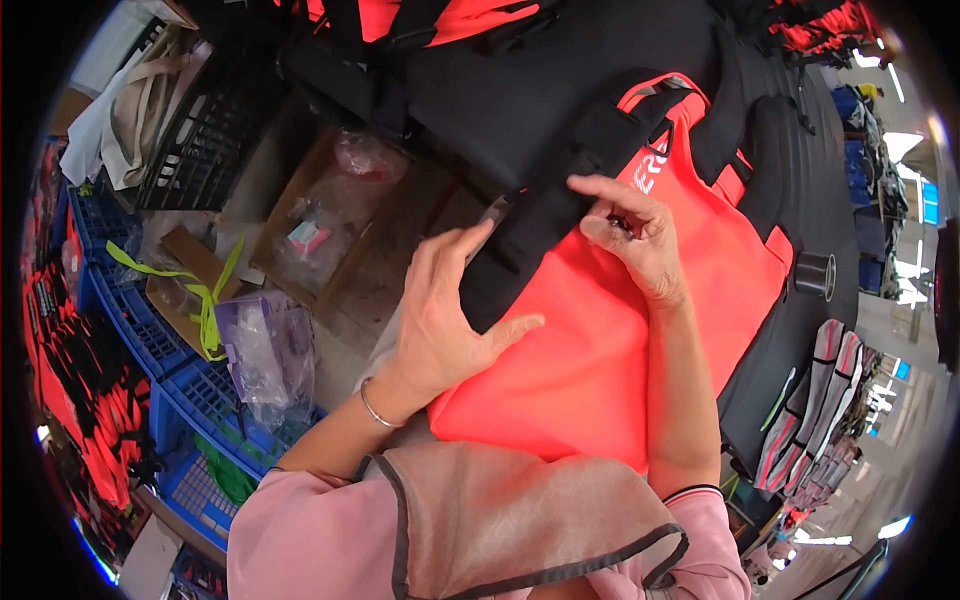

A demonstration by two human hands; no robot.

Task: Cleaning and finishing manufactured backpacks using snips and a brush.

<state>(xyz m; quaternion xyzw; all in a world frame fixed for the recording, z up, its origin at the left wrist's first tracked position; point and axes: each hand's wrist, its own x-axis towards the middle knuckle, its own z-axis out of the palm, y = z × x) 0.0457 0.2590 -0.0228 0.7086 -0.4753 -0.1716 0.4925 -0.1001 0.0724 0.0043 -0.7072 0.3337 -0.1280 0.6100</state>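
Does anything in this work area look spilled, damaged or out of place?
Nothing looks spilled or clearly damaged. At left, a yellow-green strip lies loosely twisted beside crumpled clear plastic, which looks untidy.

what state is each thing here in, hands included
bright red fabric bag with black straps: laid out beneath the hands
wide black fabric strap: lying along the bag's left edge
left hand: open, fingers spread, beside the strap
right hand: curled around a small dark item, too hidden to identify
brown cardboard box: open, holding clear plastic bags
neon yellow-green ribbon: loose, hanging
silver bracelet: worn, left wrist
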